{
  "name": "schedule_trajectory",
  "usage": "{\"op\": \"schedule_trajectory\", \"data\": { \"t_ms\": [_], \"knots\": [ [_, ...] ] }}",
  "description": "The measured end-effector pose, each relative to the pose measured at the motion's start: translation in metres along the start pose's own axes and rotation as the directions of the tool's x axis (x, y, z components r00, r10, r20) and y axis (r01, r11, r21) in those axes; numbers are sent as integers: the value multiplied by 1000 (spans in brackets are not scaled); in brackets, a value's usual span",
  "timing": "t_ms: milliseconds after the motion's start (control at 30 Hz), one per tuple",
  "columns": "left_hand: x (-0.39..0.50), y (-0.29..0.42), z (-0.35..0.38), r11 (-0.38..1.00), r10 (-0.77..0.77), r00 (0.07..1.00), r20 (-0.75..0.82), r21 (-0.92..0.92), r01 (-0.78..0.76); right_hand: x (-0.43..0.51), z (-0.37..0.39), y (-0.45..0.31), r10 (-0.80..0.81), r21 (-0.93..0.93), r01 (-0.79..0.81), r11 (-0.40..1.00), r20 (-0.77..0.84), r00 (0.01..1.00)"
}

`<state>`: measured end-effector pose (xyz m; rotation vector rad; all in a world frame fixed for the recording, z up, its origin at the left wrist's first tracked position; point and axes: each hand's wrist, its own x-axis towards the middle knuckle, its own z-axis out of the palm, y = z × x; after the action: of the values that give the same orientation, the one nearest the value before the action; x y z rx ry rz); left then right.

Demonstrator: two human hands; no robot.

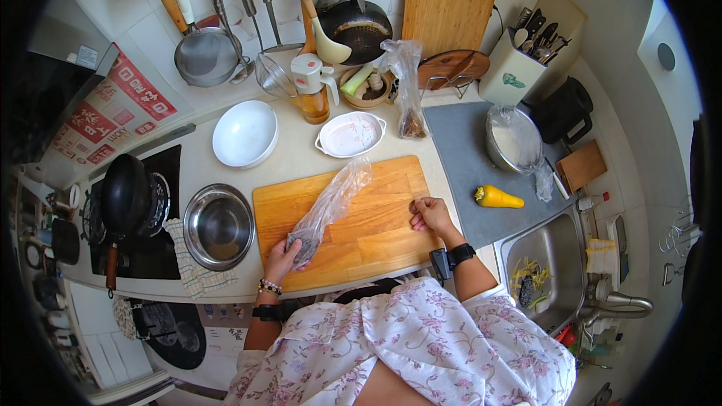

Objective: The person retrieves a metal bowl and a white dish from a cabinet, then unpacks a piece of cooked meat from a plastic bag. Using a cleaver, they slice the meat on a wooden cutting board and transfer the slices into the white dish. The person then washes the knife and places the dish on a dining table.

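Note:
My left hand (285, 259) grips the gathered lower end of a clear plastic bag (338, 194), with something dark grey inside by my fingers. The bag's loose upper part stretches across the wooden cutting board (389, 180) towards the back. At the board's right edge, my right hand (433, 215) has its fingertips bent together beside a small dark round spot. Whether that spot is a hole in the board or a small thing in my fingers, I cannot tell. Left of the board stands a stainless steel bowl (219, 228) with a little liquid at its bottom.
Behind the board are a white bowl (245, 132), a white oval dish (351, 134) and an oil jug (313, 104). A yellow peeled vegetable (500, 197) lies on the grey mat, near a plastic-covered bowl (513, 141). The sink (555, 242) holds peelings; a wok (125, 194) sits on the stove.

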<state>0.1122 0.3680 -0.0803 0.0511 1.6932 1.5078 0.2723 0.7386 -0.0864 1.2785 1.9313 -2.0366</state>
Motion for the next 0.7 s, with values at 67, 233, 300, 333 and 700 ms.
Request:
{"op": "schedule_trajectory", "data": {
  "t_ms": [67,233,300,333,700],
  "knots": [
    [0,1,0,1000,-1,1000,2,-1,1,-1,0,-1,-6,0,6,1000,-2,1000],
    [-1,3,1,1000,8,1000,10,-1,-8,-1,0,-1,-3,4,3,1000,-3,1000],
    [0,1,0,1000,13,1000,11,1,-13,0,0,0,8,7,-8,1000,1,1000],
    [1,0,-1,1000,17,1000,13,3,-18,1,0,0,-7,10,7,1000,0,1000],
    [9,-9,-4,999,-8,999,-46,51,10,3,1,3,15,107,-15,994,0,1000]
  ]
}}
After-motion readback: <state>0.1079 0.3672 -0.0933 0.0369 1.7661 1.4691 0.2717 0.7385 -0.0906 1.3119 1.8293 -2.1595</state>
